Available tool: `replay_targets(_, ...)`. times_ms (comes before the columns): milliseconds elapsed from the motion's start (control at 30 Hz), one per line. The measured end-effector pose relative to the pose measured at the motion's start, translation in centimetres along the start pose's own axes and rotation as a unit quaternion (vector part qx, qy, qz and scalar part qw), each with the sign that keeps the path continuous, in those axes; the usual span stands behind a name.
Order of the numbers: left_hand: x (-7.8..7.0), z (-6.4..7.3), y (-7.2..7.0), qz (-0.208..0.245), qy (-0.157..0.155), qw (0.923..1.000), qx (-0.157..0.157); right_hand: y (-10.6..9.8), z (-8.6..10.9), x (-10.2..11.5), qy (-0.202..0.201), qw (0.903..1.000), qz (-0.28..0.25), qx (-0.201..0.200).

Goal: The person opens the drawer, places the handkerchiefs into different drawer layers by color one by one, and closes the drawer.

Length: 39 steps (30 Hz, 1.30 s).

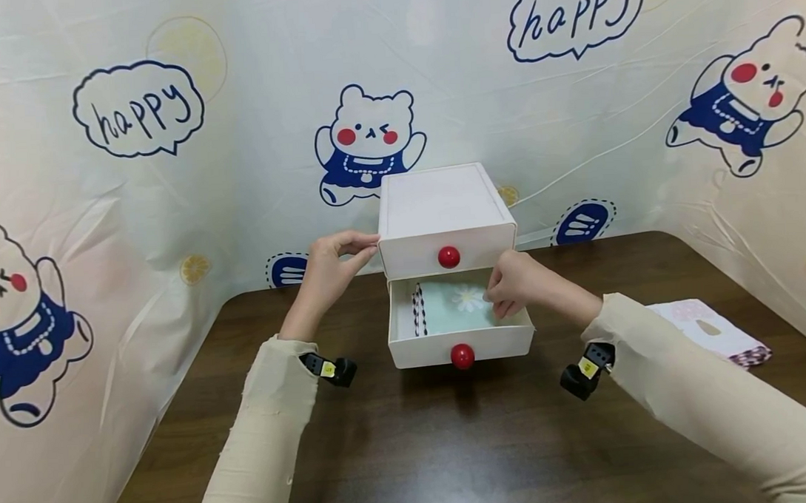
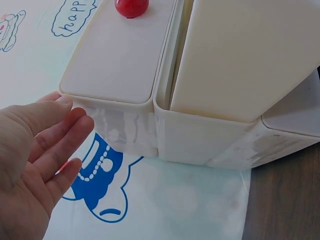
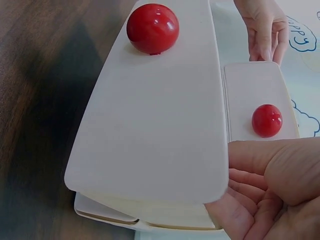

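Looks like you're arranging the folded mint-green flowered cloth [image 1: 445, 316] inside the white plastic-looking box [image 1: 441, 198]'s pulled-out lower drawer [image 1: 425, 351], left hand [image 1: 333, 267] touching the box's side, fingers apart, right hand [image 1: 527, 280] curled at the cloth (can't tell if pinching), so next probably smooth it flat.

Head: looking forward-down, farthest | left wrist: facing cabinet [image 2: 205, 142] side | right wrist: facing drawer front [image 3: 155, 125] | wrists: both being close, sharing upper knob [image 3: 267, 120]
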<state>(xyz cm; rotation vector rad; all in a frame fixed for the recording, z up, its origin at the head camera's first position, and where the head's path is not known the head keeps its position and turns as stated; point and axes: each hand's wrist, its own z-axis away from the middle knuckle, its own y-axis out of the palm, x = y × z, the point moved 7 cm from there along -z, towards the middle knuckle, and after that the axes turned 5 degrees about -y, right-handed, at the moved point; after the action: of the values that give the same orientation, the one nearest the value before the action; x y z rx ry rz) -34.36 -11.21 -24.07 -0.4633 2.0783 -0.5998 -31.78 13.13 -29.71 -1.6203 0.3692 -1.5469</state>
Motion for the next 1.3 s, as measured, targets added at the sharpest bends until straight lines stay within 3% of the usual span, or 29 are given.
replay_targets(667, -0.2, 0.0, 0.0, -0.007, -0.003, 1.0000, -0.002, -2.3, 2.4, 1.1, -0.039, 0.9992, 0.004, 0.000)
replay_targets(1300, -0.2, 0.1, 0.0, 0.004, 0.007, 0.9999, -0.006, -3.4, 4.6, -0.4, -0.024, 0.9996, 0.012, 0.006)
